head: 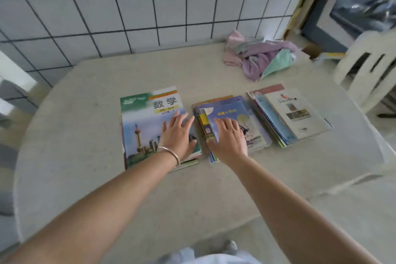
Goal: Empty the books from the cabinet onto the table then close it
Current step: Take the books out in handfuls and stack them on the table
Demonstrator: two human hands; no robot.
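Three piles of books sit on the table (pixel 90 100): left of the middle pile (pixel 246 113) lies the maths pile (pixel 145 126), the left hand (pixel 179 135) flat on its cover, fingers straight and spread. The right hand (pixel 230 139) rests on the middle pile itself, fingers straight, close together. Right of it sits the white-covered pile (pixel 297 115), crumpled cloths (pixel 259 58) behind.

From my feed I see a wall (pixel 128 6) of pale square tiles with dark grout behind a beige rounded surface (pixel 107 188) — soft, even light. A cream slatted chair (pixel 368 70) stands at right, a heap of pastel cloths (pixel 259 55) lies near the far edge.
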